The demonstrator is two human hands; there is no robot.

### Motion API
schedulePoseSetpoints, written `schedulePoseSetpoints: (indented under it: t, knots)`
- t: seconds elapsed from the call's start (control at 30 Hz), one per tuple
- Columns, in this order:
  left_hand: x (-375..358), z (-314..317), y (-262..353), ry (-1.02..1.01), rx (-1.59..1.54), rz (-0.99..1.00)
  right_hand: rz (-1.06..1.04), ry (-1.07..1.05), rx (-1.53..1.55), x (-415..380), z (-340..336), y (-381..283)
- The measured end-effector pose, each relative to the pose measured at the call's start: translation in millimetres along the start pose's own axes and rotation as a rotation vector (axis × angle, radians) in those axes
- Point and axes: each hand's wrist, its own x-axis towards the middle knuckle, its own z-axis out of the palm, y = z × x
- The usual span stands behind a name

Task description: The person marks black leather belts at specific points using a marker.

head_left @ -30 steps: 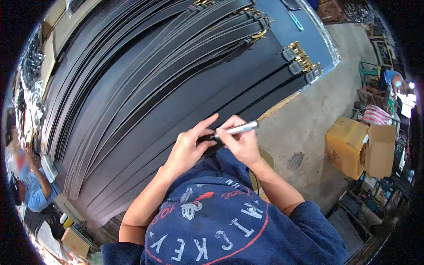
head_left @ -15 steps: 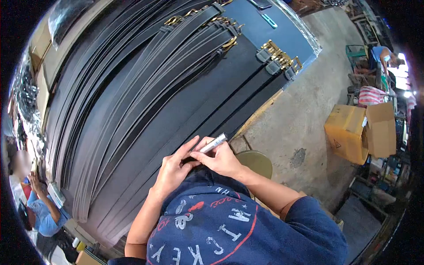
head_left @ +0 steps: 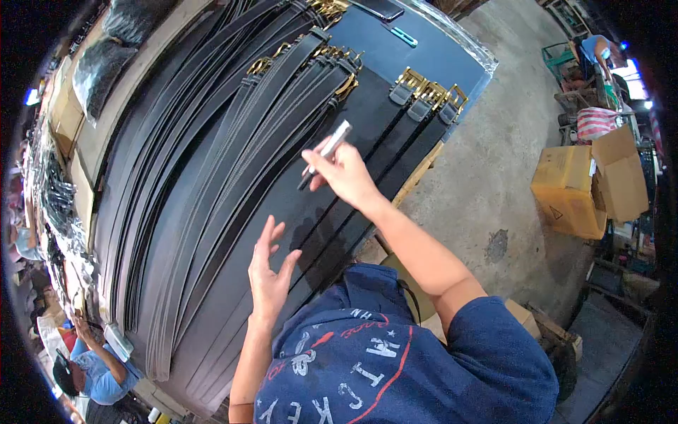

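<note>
right hand (head_left: 347, 173) gripping marker (head_left: 325, 154), left hand (head_left: 270, 272) spread above black belts (head_left: 233, 177)

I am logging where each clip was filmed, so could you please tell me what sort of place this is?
Probably a belt-making workshop. Long black leather belts with gold metal buckles lie in rows across a large worktable; brown cardboard boxes stand on the bare concrete floor.

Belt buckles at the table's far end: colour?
Gold buckles on black belts; head view shows them.
</note>
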Motion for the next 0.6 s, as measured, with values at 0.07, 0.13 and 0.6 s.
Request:
schedulePoseSetpoints:
  t: [0.07, 0.13, 0.6]
  knots:
    - [-9.7, 0.9, -8.3, 0.017, 0.165, 0.059, -0.072, 0.140, -0.204, 16.8, -2.0, -19.0]
    - [-17.3, 3.8, -16.7, -0.001, 0.265, 0.194, -0.197, 0.320, -0.511, 43.4, -5.2, -15.2]
    - [-22.4, 27.4, -15.3, -0.319, 0.372, 0.488, 0.032, 0.497, -0.211, 51.1, 7.7, -19.5]
